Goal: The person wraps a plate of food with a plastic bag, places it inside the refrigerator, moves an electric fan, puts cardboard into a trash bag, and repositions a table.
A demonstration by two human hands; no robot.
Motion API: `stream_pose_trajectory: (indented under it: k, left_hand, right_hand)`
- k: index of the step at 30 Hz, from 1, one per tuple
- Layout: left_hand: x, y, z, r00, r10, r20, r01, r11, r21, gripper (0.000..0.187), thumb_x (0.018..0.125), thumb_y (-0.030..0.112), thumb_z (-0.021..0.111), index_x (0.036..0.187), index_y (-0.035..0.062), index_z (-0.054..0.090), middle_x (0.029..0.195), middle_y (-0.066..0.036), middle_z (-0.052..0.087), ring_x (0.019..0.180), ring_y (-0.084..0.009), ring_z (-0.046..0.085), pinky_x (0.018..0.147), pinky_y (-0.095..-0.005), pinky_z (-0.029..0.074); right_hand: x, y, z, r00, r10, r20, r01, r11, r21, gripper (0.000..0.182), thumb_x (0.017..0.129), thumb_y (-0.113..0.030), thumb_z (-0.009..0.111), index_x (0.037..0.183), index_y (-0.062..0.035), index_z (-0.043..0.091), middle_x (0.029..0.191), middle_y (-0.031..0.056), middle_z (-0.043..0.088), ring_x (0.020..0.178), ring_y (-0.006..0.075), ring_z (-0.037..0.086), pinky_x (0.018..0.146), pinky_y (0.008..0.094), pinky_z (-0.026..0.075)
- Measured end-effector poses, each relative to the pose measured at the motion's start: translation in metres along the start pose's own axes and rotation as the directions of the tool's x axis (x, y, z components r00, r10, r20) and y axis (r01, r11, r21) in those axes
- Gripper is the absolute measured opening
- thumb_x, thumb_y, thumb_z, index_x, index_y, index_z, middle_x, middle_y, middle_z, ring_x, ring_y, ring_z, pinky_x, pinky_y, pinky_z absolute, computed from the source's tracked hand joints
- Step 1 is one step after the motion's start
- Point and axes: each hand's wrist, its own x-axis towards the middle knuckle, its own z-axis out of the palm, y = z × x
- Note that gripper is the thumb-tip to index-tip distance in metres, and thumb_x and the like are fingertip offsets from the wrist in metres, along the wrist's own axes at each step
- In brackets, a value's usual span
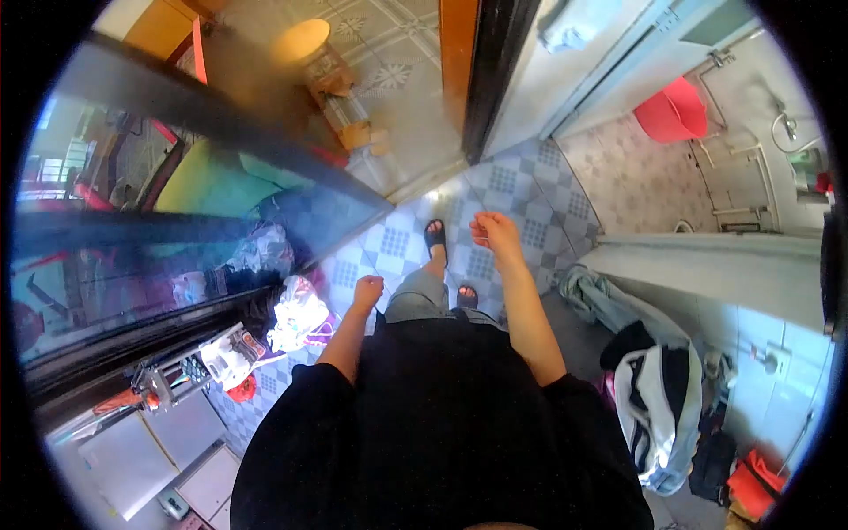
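My left hand (368,291) hangs at the left of my body, above the blue and white tiled floor (508,190). Its fingers look curled in, and whether anything is inside them is too small to tell. Farther forward and to the right, my right hand (495,237) is raised over the tiles with its fingers loosely bent and apart, nothing visible in them. Below the hands are my feet in black sandals (435,237), one ahead of the other. Neither hand touches any object that I can make out.
An open doorway with a dark frame (495,84) lies ahead, a round stool (303,40) beyond it. A red bucket (673,110) stands in the washroom at right. Piled clothes (658,397) are at lower right. White plastic bags (299,314) hang at left beside a glass panel.
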Motion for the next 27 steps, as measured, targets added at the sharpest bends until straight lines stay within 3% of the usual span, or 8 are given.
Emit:
stream_pose_trajectory:
  k: [7, 11, 14, 17, 23, 25, 26, 27]
  left_hand:
    - [0.109, 0.112, 0.026, 0.96, 0.266, 0.084, -0.271, 0.815, 0.512, 0.029, 0.074, 0.022, 0.047, 0.067, -0.0018, 0.061, 0.076, -0.025, 0.058, 0.078, -0.0396, 0.057, 0.073, -0.045, 0.045]
    - [0.172, 0.185, 0.035, 0.999, 0.013, 0.032, -0.027, 0.877, 0.479, 0.031, 0.074, 0.022, 0.046, 0.084, -0.0036, 0.061, 0.092, -0.027, 0.057, 0.092, -0.041, 0.054, 0.08, -0.0426, 0.043]
    - [0.225, 0.226, 0.042, 0.988, 0.074, -0.132, -0.013, 0.911, 0.412, 0.027, 0.071, 0.023, 0.05, 0.074, -0.0017, 0.062, 0.074, -0.025, 0.059, 0.074, -0.0371, 0.059, 0.069, -0.041, 0.046]
    - [0.259, 0.28, 0.031, 0.995, -0.09, -0.037, 0.097, 0.945, 0.313, 0.03, 0.071, 0.019, 0.046, 0.081, -0.0043, 0.062, 0.091, -0.027, 0.057, 0.093, -0.039, 0.055, 0.082, -0.0398, 0.043]
    - [0.361, 0.263, -0.008, 0.991, 0.037, -0.129, 0.006, 0.948, 0.32, 0.025, 0.068, 0.016, 0.046, 0.069, -0.0029, 0.062, 0.078, -0.025, 0.059, 0.078, -0.0383, 0.058, 0.07, -0.041, 0.047]
    - [0.382, 0.245, -0.027, 0.92, 0.374, 0.113, -0.306, 0.509, 0.805, 0.021, 0.066, 0.014, 0.046, 0.059, 0.0012, 0.06, 0.068, -0.02, 0.06, 0.065, -0.0365, 0.058, 0.059, -0.0422, 0.047]
    - [0.396, 0.232, -0.03, 0.922, 0.37, 0.113, -0.304, 0.512, 0.803, 0.021, 0.066, 0.014, 0.046, 0.059, 0.0012, 0.06, 0.068, -0.02, 0.06, 0.065, -0.0365, 0.058, 0.059, -0.0422, 0.047]
    - [0.409, 0.218, -0.029, 0.959, 0.174, -0.225, -0.039, 0.865, 0.5, 0.02, 0.067, 0.017, 0.05, 0.063, 0.0006, 0.061, 0.07, -0.02, 0.06, 0.066, -0.0354, 0.059, 0.06, -0.0411, 0.046]
  right_hand:
    - [0.081, -0.057, 0.034, 0.996, 0.089, -0.006, -0.09, 0.99, -0.106, 0.022, 0.081, -0.017, 0.052, 0.095, -0.0015, 0.057, 0.082, 0.0062, 0.06, 0.069, 0.0114, 0.056, 0.06, 0.0237, 0.047]
    - [0.116, -0.08, 0.047, 0.995, 0.083, 0.048, -0.08, 0.994, -0.071, 0.022, 0.081, -0.016, 0.051, 0.096, -0.001, 0.057, 0.082, 0.0066, 0.06, 0.069, 0.0113, 0.055, 0.06, 0.0239, 0.047]
    - [0.143, -0.102, 0.056, 0.993, 0.083, 0.087, -0.081, 0.996, -0.025, 0.018, 0.082, -0.014, 0.051, 0.094, -0.0008, 0.057, 0.08, 0.0062, 0.06, 0.067, 0.0106, 0.055, 0.058, 0.0229, 0.046]
    - [0.173, -0.131, 0.071, 0.982, 0.115, 0.147, -0.107, 0.992, -0.066, 0.014, 0.082, -0.01, 0.052, 0.091, -0.0005, 0.057, 0.078, 0.0056, 0.059, 0.066, 0.0096, 0.054, 0.057, 0.0217, 0.045]
    - [0.225, -0.217, 0.12, 0.94, 0.066, 0.336, 0.058, 0.936, -0.347, 0.013, 0.081, -0.008, 0.053, 0.089, 0.0004, 0.058, 0.079, 0.0046, 0.06, 0.069, 0.0093, 0.054, 0.06, 0.021, 0.043]
    - [0.234, -0.237, 0.134, 0.931, 0.062, 0.361, 0.071, 0.936, -0.344, 0.013, 0.081, -0.008, 0.053, 0.089, 0.0008, 0.057, 0.079, 0.0045, 0.06, 0.07, 0.0096, 0.054, 0.062, 0.0215, 0.044]
    - [0.241, -0.245, 0.14, 0.921, 0.037, 0.388, 0.101, 0.939, -0.329, 0.013, 0.081, -0.008, 0.054, 0.089, 0.0011, 0.057, 0.079, 0.0044, 0.06, 0.071, 0.0099, 0.055, 0.064, 0.022, 0.044]
    - [0.247, -0.25, 0.143, 0.91, 0.016, 0.415, 0.143, 0.926, -0.35, 0.014, 0.081, -0.008, 0.054, 0.091, 0.0014, 0.056, 0.081, 0.0044, 0.06, 0.074, 0.0108, 0.056, 0.067, 0.0225, 0.045]
